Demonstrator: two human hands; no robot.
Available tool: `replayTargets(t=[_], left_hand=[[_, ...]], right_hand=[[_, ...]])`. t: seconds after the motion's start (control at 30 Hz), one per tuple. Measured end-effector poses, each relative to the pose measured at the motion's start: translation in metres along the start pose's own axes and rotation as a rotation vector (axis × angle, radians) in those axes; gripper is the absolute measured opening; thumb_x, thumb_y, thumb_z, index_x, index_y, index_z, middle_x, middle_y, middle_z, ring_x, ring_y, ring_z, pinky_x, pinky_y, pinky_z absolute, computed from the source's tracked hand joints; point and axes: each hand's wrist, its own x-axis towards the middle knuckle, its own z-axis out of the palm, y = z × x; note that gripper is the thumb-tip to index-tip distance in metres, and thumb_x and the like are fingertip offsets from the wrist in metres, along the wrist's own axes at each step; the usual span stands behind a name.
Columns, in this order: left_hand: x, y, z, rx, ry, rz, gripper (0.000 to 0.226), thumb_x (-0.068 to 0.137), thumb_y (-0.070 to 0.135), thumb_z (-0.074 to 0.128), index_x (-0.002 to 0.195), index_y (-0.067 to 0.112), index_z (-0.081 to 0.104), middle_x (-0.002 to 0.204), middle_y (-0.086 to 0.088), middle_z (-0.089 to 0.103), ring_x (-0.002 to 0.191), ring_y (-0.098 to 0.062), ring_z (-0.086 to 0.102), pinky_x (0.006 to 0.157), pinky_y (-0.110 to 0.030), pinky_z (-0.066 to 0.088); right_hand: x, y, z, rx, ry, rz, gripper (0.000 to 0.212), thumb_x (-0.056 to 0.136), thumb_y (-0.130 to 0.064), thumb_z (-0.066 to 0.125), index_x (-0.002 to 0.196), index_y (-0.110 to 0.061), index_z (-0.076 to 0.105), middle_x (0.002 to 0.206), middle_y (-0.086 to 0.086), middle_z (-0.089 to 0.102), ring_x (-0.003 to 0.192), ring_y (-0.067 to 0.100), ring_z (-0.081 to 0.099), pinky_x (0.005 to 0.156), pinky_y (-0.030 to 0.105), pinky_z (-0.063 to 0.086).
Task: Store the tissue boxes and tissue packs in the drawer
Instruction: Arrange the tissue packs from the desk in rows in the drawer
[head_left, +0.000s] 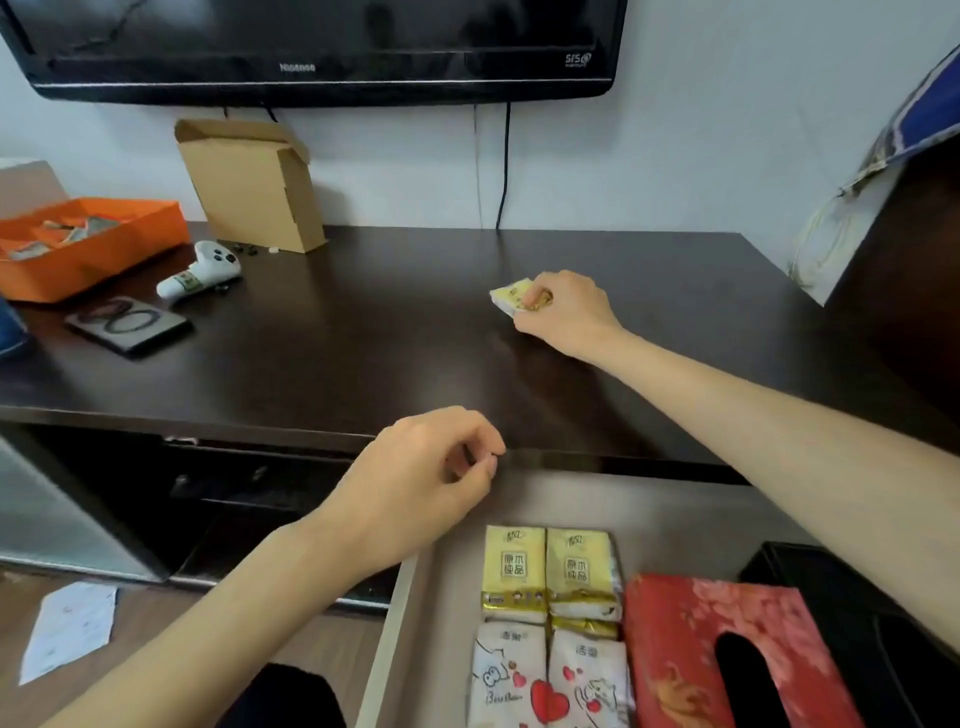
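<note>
On the dark desk top (395, 332) my right hand (566, 312) grips a small yellow tissue pack (511, 296), which still touches the surface. My left hand (415, 493) hovers over the back left corner of the open drawer (410, 623), fingers curled with nothing in them. Inside the drawer lie two yellow tissue packs (550, 571), two white packs with red hearts (550, 680), a red tissue box (727, 654) and a black tissue box (852, 597) at the right.
At the desk's back left are an orange box (78, 244), a cardboard box (249, 182), a white controller (208, 270) and a dark phone (130, 325). A television (322, 47) hangs above. A paper sheet (67, 629) lies on the floor.
</note>
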Motion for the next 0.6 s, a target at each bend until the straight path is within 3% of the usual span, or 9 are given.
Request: replayTargets(t=[0.07, 0.17, 0.23, 0.3, 0.37, 0.5, 0.6], left_hand=[[-0.014, 0.001, 0.014, 0.068, -0.117, 0.040, 0.011, 0.087, 0.030, 0.064, 0.098, 0.032, 0.066, 0.093, 0.015, 0.064, 0.084, -0.006, 0.061, 0.070, -0.029, 0.050], [-0.031, -0.003, 0.035, 0.270, -0.314, 0.060, 0.028, 0.088, 0.041, 0.064, 0.114, 0.035, 0.065, 0.115, 0.017, 0.057, 0.109, -0.004, 0.054, 0.085, -0.035, 0.051], [-0.039, -0.006, 0.046, 0.319, -0.359, 0.066, 0.036, 0.087, 0.042, 0.065, 0.122, 0.032, 0.063, 0.124, 0.015, 0.053, 0.116, -0.007, 0.052, 0.086, -0.028, 0.048], [-0.041, -0.008, 0.053, 0.316, -0.351, 0.074, 0.035, 0.086, 0.040, 0.065, 0.120, 0.029, 0.064, 0.123, 0.012, 0.052, 0.113, -0.010, 0.054, 0.079, -0.022, 0.041], [-0.042, -0.008, 0.056, 0.292, -0.338, 0.067, 0.033, 0.086, 0.039, 0.066, 0.117, 0.027, 0.065, 0.120, 0.011, 0.052, 0.108, -0.013, 0.056, 0.082, -0.025, 0.044], [-0.043, -0.007, 0.057, 0.271, -0.348, 0.051, 0.032, 0.086, 0.037, 0.068, 0.116, 0.026, 0.065, 0.118, 0.009, 0.052, 0.105, -0.014, 0.056, 0.087, -0.026, 0.044], [-0.042, -0.006, 0.057, 0.277, -0.360, 0.042, 0.033, 0.086, 0.038, 0.068, 0.116, 0.025, 0.065, 0.117, 0.008, 0.052, 0.103, -0.014, 0.056, 0.087, -0.029, 0.046]], right_hand=[[-0.047, -0.006, -0.020, 0.060, -0.017, -0.031, 0.020, 0.080, -0.043, 0.075, 0.098, -0.032, 0.073, 0.121, -0.002, 0.068, 0.107, 0.021, 0.063, 0.081, 0.035, 0.047], [-0.135, -0.009, -0.053, 0.156, -0.080, -0.075, 0.019, 0.077, -0.052, 0.076, 0.088, -0.036, 0.071, 0.106, -0.012, 0.068, 0.088, 0.009, 0.063, 0.073, 0.032, 0.046], [-0.197, -0.010, -0.070, 0.149, -0.123, -0.082, 0.024, 0.074, -0.058, 0.074, 0.087, -0.039, 0.070, 0.097, -0.014, 0.066, 0.081, 0.006, 0.064, 0.069, 0.031, 0.050], [-0.243, -0.006, -0.073, 0.093, -0.148, -0.065, 0.029, 0.071, -0.063, 0.073, 0.087, -0.039, 0.068, 0.093, -0.014, 0.064, 0.079, 0.005, 0.065, 0.070, 0.034, 0.052], [-0.265, -0.002, -0.064, 0.014, -0.190, -0.022, 0.031, 0.072, -0.064, 0.073, 0.087, -0.037, 0.067, 0.095, -0.013, 0.063, 0.080, 0.004, 0.064, 0.072, 0.037, 0.051], [-0.265, 0.002, -0.035, -0.113, -0.194, 0.028, 0.029, 0.079, -0.060, 0.074, 0.082, -0.034, 0.061, 0.093, -0.012, 0.056, 0.086, 0.012, 0.057, 0.066, 0.034, 0.039], [-0.261, 0.002, -0.019, -0.183, -0.157, 0.039, 0.036, 0.079, -0.066, 0.070, 0.078, -0.033, 0.056, 0.091, -0.012, 0.052, 0.086, 0.016, 0.055, 0.066, 0.037, 0.039]])
